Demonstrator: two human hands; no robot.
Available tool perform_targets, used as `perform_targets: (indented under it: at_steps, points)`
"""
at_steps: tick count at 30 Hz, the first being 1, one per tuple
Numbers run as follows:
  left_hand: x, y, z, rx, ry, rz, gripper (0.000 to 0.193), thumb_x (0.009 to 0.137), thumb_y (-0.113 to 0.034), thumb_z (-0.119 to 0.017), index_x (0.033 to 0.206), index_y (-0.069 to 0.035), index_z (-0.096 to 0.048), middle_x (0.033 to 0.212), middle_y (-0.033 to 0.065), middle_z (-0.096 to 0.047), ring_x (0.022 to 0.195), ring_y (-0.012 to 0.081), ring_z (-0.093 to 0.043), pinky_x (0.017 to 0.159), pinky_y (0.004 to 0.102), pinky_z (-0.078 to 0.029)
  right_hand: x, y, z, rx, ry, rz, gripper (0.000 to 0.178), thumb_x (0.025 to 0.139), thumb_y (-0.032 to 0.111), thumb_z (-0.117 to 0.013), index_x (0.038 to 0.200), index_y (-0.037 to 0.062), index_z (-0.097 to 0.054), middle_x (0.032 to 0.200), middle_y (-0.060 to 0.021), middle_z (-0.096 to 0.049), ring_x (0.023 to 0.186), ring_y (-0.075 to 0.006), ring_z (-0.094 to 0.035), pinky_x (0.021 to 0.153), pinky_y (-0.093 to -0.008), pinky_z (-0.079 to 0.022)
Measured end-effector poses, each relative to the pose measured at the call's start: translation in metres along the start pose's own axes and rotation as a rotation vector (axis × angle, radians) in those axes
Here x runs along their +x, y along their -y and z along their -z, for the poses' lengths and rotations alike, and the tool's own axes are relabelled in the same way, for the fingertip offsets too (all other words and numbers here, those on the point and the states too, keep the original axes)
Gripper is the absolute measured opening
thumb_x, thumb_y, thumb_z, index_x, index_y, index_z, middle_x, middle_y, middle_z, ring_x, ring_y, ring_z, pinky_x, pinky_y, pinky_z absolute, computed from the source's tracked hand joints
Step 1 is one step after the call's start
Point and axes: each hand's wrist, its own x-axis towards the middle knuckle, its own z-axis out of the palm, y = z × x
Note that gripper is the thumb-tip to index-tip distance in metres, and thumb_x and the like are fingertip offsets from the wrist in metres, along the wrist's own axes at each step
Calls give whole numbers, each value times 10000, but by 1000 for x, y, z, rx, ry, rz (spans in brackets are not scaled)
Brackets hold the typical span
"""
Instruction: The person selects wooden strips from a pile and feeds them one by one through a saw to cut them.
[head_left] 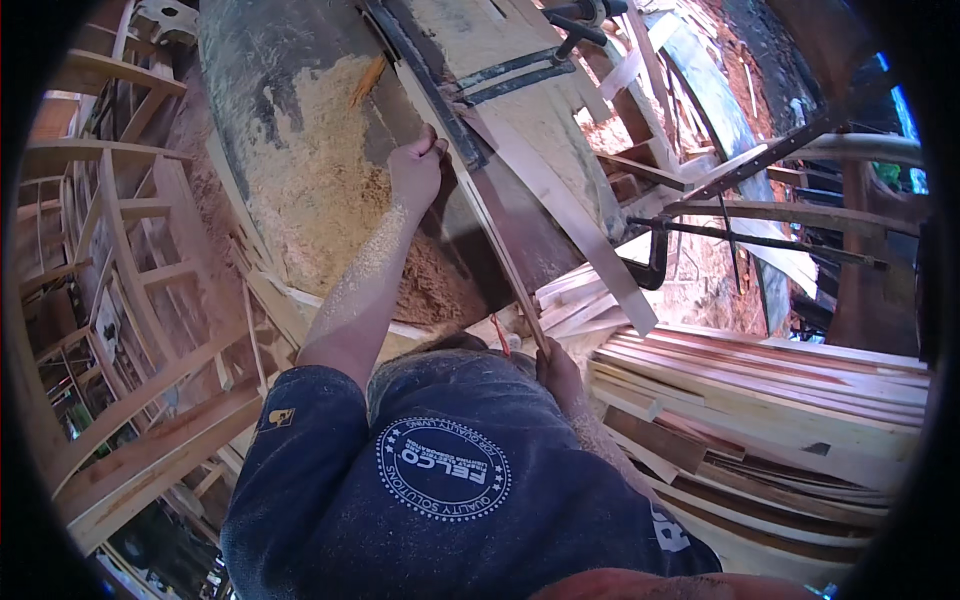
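Observation:
A long, thin wooden strip (490,222) lies on a sawdust-covered worktable (300,60), along a dark metal straightedge (425,85). My left hand (415,172) is closed, its curled fingers against the strip's left side; the fingertips are partly hidden. Close to my body, my right hand (560,375) grips the strip's near end. Sawdust (340,190) is heaped left of my left hand and clings to my forearm. Right of the straightedge, a wider, flat wooden strip (575,225) lies at a slant across the table.
Stacked boards (760,400) stand at the right, close to my right arm. Black metal bars (515,75) cross the far part of the table, and a black clamp-like bar (655,260) juts at its right edge. Wooden frames (130,230) fill the left side.

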Motion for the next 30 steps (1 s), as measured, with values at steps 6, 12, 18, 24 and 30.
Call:
perform_targets:
  at_steps: [6, 12, 18, 24, 30]
  points:
    - [12, -4, 1, 95, -22, -23, 241, 985, -74, -671, 1180, 56, -731, 769, -13, -649, 670, 58, -588, 594, 238, -485, 9, 5, -4, 25, -129, 130, 338, 1006, 236, -610, 1317, 105, -587, 1036, -292, -699, 1002, -471, -683, 822, -542, -550]
    - [24, 1, 3, 110, -89, -97, 176, 970, -101, -691, 997, 54, -770, 713, -13, -651, 654, 52, -580, 584, 263, -477, 14, 27, 8, -1, 11, 7, 373, 1030, 226, -540, 1380, 99, -518, 1207, -274, -653, 1119, -463, -637, 930, -565, -513]
    - [34, 1, 3, 425, -144, -256, 304, 936, -181, -718, 1189, -11, -722, 969, 262, -736, 899, 180, -738, 823, 352, -536, 21, 42, 16, 5, 22, 19, 365, 1027, 212, -521, 1369, 83, -513, 1189, -288, -645, 1112, -481, -623, 910, -575, -506]
    - [36, 3, 7, 453, -189, -290, 342, 936, -229, -721, 1222, -42, -718, 1040, 264, -731, 1021, 296, -745, 888, 374, -538, 9, 25, 25, -5, -57, 237, 369, 1013, 208, -564, 1328, 19, -533, 1197, -288, -632, 1120, -470, -618, 933, -540, -505]
    - [39, 6, 3, 455, -217, -236, 334, 931, -253, -713, 1215, -78, -732, 1069, 259, -725, 1050, 328, -735, 926, 379, -534, -13, -4, 25, 31, -178, 451, 374, 982, 167, -635, 1305, -14, -585, 1250, -247, -598, 1160, -422, -596, 972, -480, -504]
